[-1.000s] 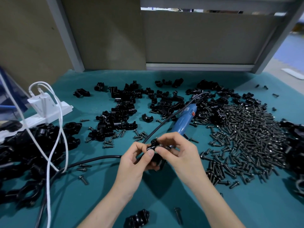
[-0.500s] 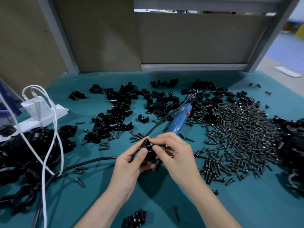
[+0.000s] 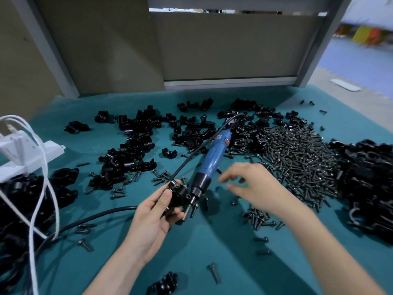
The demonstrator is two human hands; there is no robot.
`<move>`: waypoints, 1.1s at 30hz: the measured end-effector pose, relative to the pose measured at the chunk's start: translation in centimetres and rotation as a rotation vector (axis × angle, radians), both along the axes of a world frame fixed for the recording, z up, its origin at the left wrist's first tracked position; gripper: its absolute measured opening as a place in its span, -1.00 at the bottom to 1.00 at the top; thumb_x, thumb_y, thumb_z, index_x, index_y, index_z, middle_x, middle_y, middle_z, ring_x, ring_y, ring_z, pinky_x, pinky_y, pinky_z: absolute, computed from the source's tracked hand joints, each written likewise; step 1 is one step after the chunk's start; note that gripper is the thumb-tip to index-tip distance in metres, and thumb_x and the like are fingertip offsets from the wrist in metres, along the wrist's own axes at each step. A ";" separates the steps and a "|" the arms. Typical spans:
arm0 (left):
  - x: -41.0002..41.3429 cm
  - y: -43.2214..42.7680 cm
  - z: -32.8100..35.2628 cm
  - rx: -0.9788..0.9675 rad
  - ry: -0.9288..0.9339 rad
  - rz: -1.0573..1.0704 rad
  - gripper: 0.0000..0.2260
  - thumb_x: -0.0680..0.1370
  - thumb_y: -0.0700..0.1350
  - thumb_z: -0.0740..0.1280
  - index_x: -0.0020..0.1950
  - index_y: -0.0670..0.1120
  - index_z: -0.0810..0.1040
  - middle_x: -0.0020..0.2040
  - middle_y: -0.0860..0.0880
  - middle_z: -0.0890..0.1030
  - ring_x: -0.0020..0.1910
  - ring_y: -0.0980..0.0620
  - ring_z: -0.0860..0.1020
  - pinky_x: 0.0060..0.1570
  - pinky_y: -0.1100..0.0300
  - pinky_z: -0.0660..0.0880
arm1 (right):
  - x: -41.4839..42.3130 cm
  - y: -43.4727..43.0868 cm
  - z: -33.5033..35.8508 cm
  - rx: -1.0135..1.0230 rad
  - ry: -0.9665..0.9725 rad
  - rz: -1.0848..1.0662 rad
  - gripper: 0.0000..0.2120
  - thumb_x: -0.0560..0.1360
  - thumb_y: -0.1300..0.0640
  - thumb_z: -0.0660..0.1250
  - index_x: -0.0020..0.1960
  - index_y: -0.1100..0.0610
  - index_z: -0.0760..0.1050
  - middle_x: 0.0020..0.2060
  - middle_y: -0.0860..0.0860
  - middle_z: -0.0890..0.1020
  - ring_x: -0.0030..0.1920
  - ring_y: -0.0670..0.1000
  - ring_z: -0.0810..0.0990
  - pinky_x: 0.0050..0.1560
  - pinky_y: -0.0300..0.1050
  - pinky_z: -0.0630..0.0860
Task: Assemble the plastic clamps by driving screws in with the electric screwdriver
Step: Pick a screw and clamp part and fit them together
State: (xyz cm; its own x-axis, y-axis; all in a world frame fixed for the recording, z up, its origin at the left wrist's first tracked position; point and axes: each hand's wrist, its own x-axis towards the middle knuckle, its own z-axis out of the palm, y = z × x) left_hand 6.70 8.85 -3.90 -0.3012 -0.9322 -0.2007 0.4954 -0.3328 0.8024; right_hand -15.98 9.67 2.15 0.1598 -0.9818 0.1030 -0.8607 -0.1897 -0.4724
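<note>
While both hands were pinching the little black plastic clamp (image 3: 178, 195) half a second ago, now only the left hand (image 3: 153, 218) has it, fingers and thumb curled round the body, held just above the teal-covered desk (image 3: 212, 241). The right hand (image 3: 253, 186) has let go and swung off to the right. It's motion-blurred, its grip is spread and there's nothing in it, and it hovers just beside the blue electric screwdriver (image 3: 214, 158) with the black collar. The screwdriver lies flat on the desk with its nose right next to the clamp. My read is that the hand-fitting part is finished and the right hand is going for the driver, though it could also be after another screw from the big heap of dark metal screws (image 3: 297, 158) on that side. What looks like a screw head (image 3: 172, 184) pokes out of the clamp's top corner, so nothing seems driven home yet. As for writing, the screwdriver has a small label with a red mark near its cable end, but it's too small to read. No brand is visible on the white power strip (image 3: 27, 150) at the left either.
</note>
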 end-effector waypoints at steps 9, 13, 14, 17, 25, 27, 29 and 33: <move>0.5 -0.3 0.2 0.110 0.060 -0.056 -0.71 0.41 -0.05 0.34 0.04 -0.12 0.70 -0.31 -0.04 0.58 -0.43 0.13 0.49 -0.41 0.30 0.57 | -1.9 0.9 -2.7 0.068 0.329 0.192 -0.91 0.60 0.13 0.24 0.08 0.00 0.48 -0.03 -0.16 0.48 0.08 -0.11 0.35 0.17 -0.16 0.33; 0.4 -0.1 0.3 0.103 0.063 -0.082 -0.70 0.42 -0.04 0.33 0.06 -0.11 0.70 -0.35 -0.04 0.52 -0.44 0.14 0.48 -0.41 0.32 0.56 | 1.4 1.5 -0.1 -0.004 -0.600 0.002 -0.69 0.53 0.29 0.34 0.05 -0.12 0.43 -0.21 -0.18 0.59 -0.14 -0.12 0.53 -0.07 -0.25 0.46; 0.4 -0.1 0.3 0.101 0.067 -0.082 -0.69 0.42 -0.04 0.33 0.07 -0.13 0.69 -0.34 -0.04 0.52 -0.44 0.14 0.48 -0.41 0.32 0.56 | 2.5 1.5 0.4 -0.046 -0.772 -0.008 -0.69 0.52 0.34 0.34 0.04 -0.07 0.48 -0.23 -0.17 0.61 -0.17 -0.15 0.56 -0.10 -0.30 0.48; 0.3 0.0 0.3 0.090 0.075 -0.079 -0.69 0.43 -0.05 0.33 0.08 -0.17 0.68 -0.28 -0.05 0.56 -0.44 0.14 0.46 -0.42 0.33 0.54 | 6.1 1.7 0.2 -0.074 -0.949 -0.064 -0.76 0.47 0.43 0.35 -0.07 0.09 0.56 -0.29 -0.09 0.66 -0.27 -0.18 0.59 -0.19 -0.33 0.51; 0.3 0.0 0.6 0.058 0.058 -0.094 -0.74 0.45 -0.03 0.31 -0.01 -0.09 0.72 -0.22 -0.03 0.64 -0.44 0.17 0.44 -0.42 0.35 0.49 | 8.8 2.7 -3.0 -0.103 -1.031 -0.215 -0.81 0.43 0.34 0.44 -0.14 0.06 0.58 -0.24 -0.06 0.68 -0.21 -0.12 0.63 -0.13 -0.31 0.53; 0.2 0.0 0.6 0.058 0.056 -0.101 -0.73 0.45 -0.02 0.32 0.00 -0.10 0.72 -0.25 -0.03 0.61 -0.43 0.17 0.44 -0.41 0.35 0.49 | 8.8 2.7 -3.0 -0.132 -1.045 -0.242 -0.81 0.44 0.33 0.44 -0.15 0.04 0.58 -0.24 -0.03 0.68 -0.22 -0.07 0.63 -0.14 -0.29 0.55; 0.2 0.1 0.5 0.067 0.063 -0.099 -0.73 0.44 -0.02 0.33 0.00 -0.11 0.72 -0.25 -0.04 0.60 -0.43 0.16 0.44 -0.41 0.35 0.50 | 8.7 2.7 -3.0 -0.139 -1.009 -0.248 -0.79 0.45 0.32 0.43 -0.15 0.01 0.57 -0.23 -0.04 0.68 -0.20 -0.06 0.64 -0.11 -0.23 0.57; 0.2 0.0 0.5 0.076 0.067 -0.095 -0.74 0.45 -0.03 0.32 0.00 -0.12 0.72 -0.24 -0.04 0.61 -0.44 0.16 0.44 -0.41 0.34 0.50 | 8.6 2.8 -3.4 -0.159 -0.899 -0.259 -0.77 0.45 0.28 0.44 -0.18 -0.05 0.55 -0.23 -0.10 0.67 -0.20 -0.09 0.64 -0.07 -0.12 0.60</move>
State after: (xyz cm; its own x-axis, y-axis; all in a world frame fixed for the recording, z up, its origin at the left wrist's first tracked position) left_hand 6.90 8.90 -3.41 -0.4025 -0.8817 -0.2462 0.5101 -0.4394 0.7394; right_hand -7.35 12.51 -1.23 -0.2651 -0.9395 0.2168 -0.2113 -0.1628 -0.9638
